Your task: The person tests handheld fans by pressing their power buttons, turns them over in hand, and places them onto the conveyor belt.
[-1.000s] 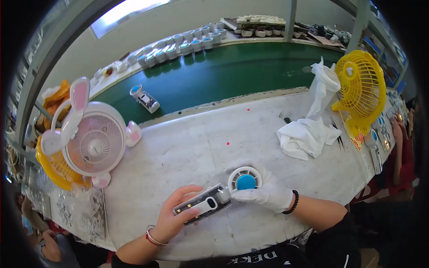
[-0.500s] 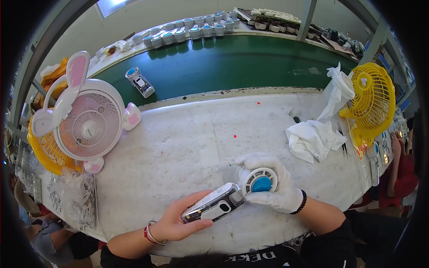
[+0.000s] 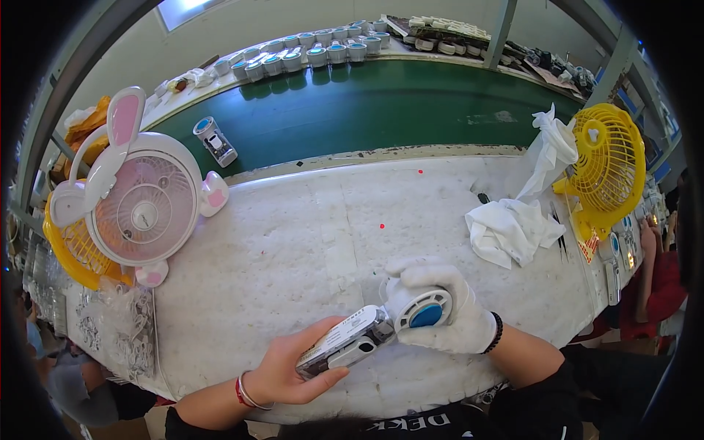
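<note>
My bare left hand [image 3: 287,367] is wrapped round the clear-and-white body of a handheld device [image 3: 352,339], with a white panel and a dark oval opening showing on it. The fingers of my white-gloved right hand [image 3: 469,317] close around the round white head [image 3: 427,315] of this same device. A slotted ring surrounds a blue disc on that head, which is tilted toward the lower right. Head and body meet between my two hands, above the near part of the white worktable [image 3: 293,242]. The glove hides part of the head.
On the green conveyor belt [image 3: 352,106] lies a similar device [image 3: 215,142]. A rabbit-shaped fan [image 3: 144,213] stands left, a yellow fan [image 3: 607,165] right, near crumpled white cloth [image 3: 510,231]. Blue-topped white parts [image 3: 317,56] line the far shelf. People sit at both sides.
The held device has rolled, bringing its white panel further up and tilting the blue disc more edge-on. The device on the belt has shifted left. Both hands keep their grip.
</note>
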